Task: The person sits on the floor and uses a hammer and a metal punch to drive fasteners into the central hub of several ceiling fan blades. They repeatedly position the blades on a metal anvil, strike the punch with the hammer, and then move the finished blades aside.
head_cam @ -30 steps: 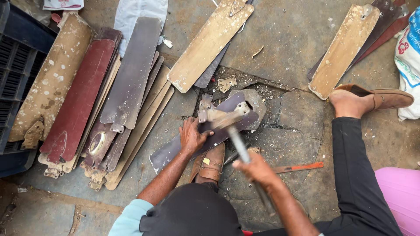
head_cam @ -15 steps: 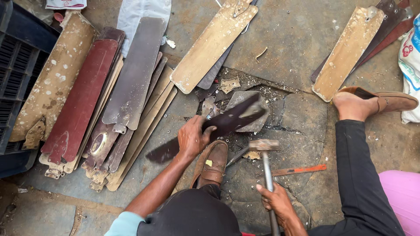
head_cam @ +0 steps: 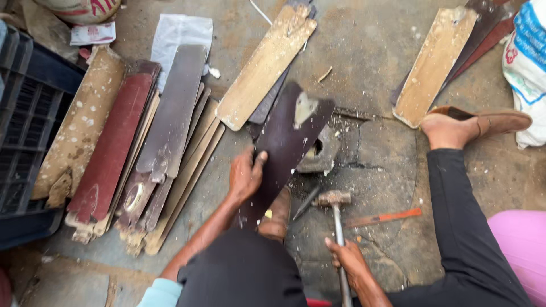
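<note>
Dark blade [head_cam: 287,142] now swung upright under the left hand [head_cam: 245,175], fingers clasping its edge.
Right hand [head_cam: 348,260] grips the lowered hammer [head_cam: 335,210]; a chisel [head_cam: 307,203] lies between the fingers.

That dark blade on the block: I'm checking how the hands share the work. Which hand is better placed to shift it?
Left. The left hand grips the dark blade's edge, while the right hand is occupied holding the hammer, lowered beside it.
</note>
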